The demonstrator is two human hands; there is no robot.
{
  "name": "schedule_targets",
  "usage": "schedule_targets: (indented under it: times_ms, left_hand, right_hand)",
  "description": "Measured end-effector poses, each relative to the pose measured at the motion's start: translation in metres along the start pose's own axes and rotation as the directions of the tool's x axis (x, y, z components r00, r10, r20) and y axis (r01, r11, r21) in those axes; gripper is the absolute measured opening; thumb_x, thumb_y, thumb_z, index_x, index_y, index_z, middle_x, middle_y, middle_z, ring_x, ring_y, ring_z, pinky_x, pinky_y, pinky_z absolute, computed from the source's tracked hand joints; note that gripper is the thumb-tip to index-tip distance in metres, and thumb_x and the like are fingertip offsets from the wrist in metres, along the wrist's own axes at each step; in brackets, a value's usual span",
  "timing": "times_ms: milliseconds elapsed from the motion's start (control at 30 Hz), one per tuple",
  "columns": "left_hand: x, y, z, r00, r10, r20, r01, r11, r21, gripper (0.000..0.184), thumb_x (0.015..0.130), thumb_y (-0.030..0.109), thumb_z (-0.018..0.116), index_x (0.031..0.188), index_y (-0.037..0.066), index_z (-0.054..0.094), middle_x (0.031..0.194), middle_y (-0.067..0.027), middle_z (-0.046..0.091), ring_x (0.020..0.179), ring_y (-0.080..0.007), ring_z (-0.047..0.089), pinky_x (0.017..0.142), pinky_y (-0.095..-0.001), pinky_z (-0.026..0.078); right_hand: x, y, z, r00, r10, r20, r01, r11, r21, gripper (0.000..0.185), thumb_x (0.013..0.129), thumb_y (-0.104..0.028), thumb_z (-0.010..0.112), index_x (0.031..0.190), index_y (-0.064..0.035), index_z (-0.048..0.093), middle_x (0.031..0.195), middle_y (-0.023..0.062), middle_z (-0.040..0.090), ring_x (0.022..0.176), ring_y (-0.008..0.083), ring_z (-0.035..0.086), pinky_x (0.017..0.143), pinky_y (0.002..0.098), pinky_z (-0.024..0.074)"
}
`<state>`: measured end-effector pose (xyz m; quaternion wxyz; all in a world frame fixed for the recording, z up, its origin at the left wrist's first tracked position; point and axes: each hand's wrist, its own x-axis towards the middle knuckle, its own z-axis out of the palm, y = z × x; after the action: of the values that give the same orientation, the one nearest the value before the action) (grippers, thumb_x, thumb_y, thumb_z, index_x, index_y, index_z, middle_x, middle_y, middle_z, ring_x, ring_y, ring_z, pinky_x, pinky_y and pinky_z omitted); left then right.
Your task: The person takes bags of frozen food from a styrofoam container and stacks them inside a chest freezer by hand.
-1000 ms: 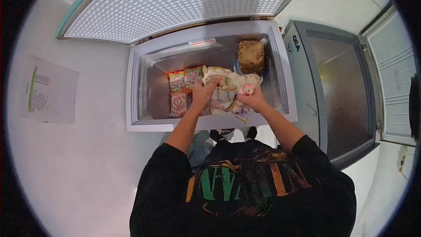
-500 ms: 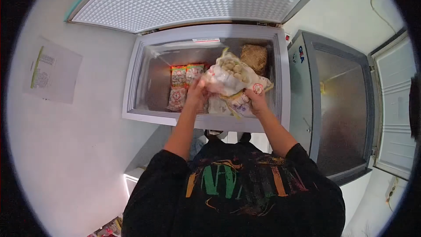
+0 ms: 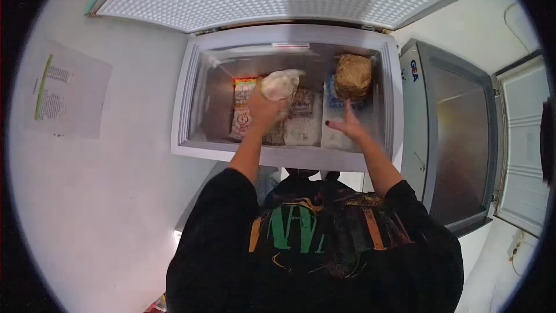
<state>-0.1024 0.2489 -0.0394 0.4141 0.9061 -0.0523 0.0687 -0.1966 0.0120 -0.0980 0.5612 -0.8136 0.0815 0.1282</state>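
Left hand: the person's left hand (image 3: 265,110) is closed on the lower left part of a bulging, cream-white plastic bag (image 3: 280,86); motion blur hides how each finger lies.
Held bag: inside the freezer's opening, left of its middle, above flat packets.
Right hand: the right hand (image 3: 349,126) is wide open, thumb and fingers spread, with hold of nothing; its fingertips point towards a brown, woven-looking block (image 3: 353,75). Whether they touch it cannot be told.
Chest freezer: a white, rectangular chest freezer (image 3: 181,98), its white, diamond-textured lid (image 3: 260,0) raised at the far side.
Left of the compartment: pale plastic packets with orange-red edges (image 3: 243,88), partly behind the left hand and wrist.
Near middle: a flat, whitish plastic packet (image 3: 302,131), between the two hands.
Far right corner: the brown block, with blue-printed packaging (image 3: 332,88) just beside it.
Beyond, right: a grey-framed freezer (image 3: 412,122) lettered "GEA".
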Motion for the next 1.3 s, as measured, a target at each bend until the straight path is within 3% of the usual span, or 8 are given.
schedule_targets:
  times_ms: [100,233,367,400,567,867,1100,1300]
  left_hand:
    - [0.014,-0.037,0.002,0.994,0.033,0.107,0.028,0.852,-0.522,0.065,0.048,0.035,0.079,0.097,0.001,0.054,0.093,-0.0115,0.059,0.084,-0.0221,0.057,0.074,-0.0322,0.045]
    - [0.019,0.002,-0.011,0.973,0.007,0.23,-0.058,0.975,0.214,0.06,0.05,0.031,0.078,0.096,0.001,0.055,0.089,-0.0121,0.061,0.079,-0.0196,0.059,0.072,-0.0318,0.047]
    - [0.028,0.027,-0.039,0.78,-0.012,0.626,0.231,0.935,-0.271,0.071,0.051,0.027,0.078,0.11,0.003,0.046,0.098,-0.0121,0.056,0.092,-0.0222,0.054,0.078,-0.0336,0.044]
    - [0.027,0.023,-0.037,0.773,-0.015,0.634,0.237,0.934,-0.267,0.071,0.051,0.027,0.078,0.11,0.003,0.046,0.098,-0.0121,0.056,0.092,-0.0222,0.054,0.078,-0.0336,0.044]
    - [0.047,-0.002,-0.025,0.8,0.352,0.487,0.286,0.489,-0.824,0.062,0.06,0.009,0.074,0.113,0.004,0.042,0.099,-0.0058,0.054,0.087,-0.014,0.053,0.075,-0.0269,0.046]
    - [0.047,0.001,-0.023,0.923,0.206,0.324,0.068,0.743,-0.666,0.039,0.07,0.018,0.069,0.097,-0.001,0.049,0.088,-0.0058,0.057,0.081,-0.0115,0.054,0.07,-0.0249,0.045]
    - [0.068,0.007,0.009,0.991,0.01,-0.13,-0.09,0.78,-0.619,0.032,0.071,0.024,0.068,0.087,0.0,0.054,0.082,-0.0056,0.058,0.071,-0.0111,0.053,0.062,-0.0236,0.042]
    - [0.073,0.018,0.014,0.999,-0.045,0.026,0.049,0.635,-0.771,0.034,0.067,0.025,0.071,0.082,-0.002,0.055,0.078,-0.0071,0.059,0.068,-0.0126,0.054,0.061,-0.0259,0.044]
  right_hand:
    - [0.032,-0.023,-0.006,0.996,0.09,-0.014,-0.089,0.995,0.05,0.125,0.051,-0.046,0.076,0.13,-0.0017,-0.01,0.135,0.0226,0.009,0.124,0.0328,0.017,0.1,0.0383,0.0204]
    - [0.069,-0.047,0.005,0.996,-0.081,0.04,0.078,0.993,0.086,0.128,0.048,-0.043,0.078,0.13,-0.0059,-0.012,0.135,0.0229,0.007,0.123,0.033,0.018,0.1,0.0378,0.0204]
    - [0.09,-0.102,-0.013,0.971,-0.18,0.155,0.194,0.978,-0.078,0.119,0.049,-0.034,0.08,0.133,-0.0092,0.0,0.133,0.0217,0.018,0.123,0.0296,0.022,0.095,0.0352,0.0289]
    - [0.095,-0.098,-0.011,0.936,-0.3,0.185,0.286,0.953,0.1,0.095,0.053,-0.026,0.078,0.129,-0.0052,0.025,0.123,0.0179,0.038,0.113,0.0245,0.038,0.087,0.0312,0.0378]
    - [0.07,-0.13,-0.004,0.931,-0.315,0.182,0.282,0.942,0.184,0.055,0.058,-0.011,0.073,0.107,-0.0017,0.049,0.096,0.005,0.056,0.085,0.0132,0.053,0.075,0.0256,0.0449]
    - [0.072,-0.122,0.041,0.932,-0.299,-0.204,0.341,0.914,0.219,0.044,0.054,-0.013,0.074,0.093,-0.0007,0.057,0.084,0.0066,0.06,0.077,0.0116,0.054,0.07,0.0256,0.0439]
    - [0.108,-0.132,0.028,0.773,-0.479,-0.415,0.406,0.877,-0.257,0.037,0.059,-0.019,0.075,0.086,0.0016,0.059,0.076,0.0053,0.06,0.069,0.0101,0.054,0.063,0.025,0.0444]
    - [0.115,-0.132,0.003,0.97,-0.191,-0.153,0.236,0.891,0.388,0.042,0.053,-0.018,0.078,0.084,0.0037,0.06,0.075,0.0063,0.061,0.065,0.012,0.057,0.059,0.0249,0.0454]
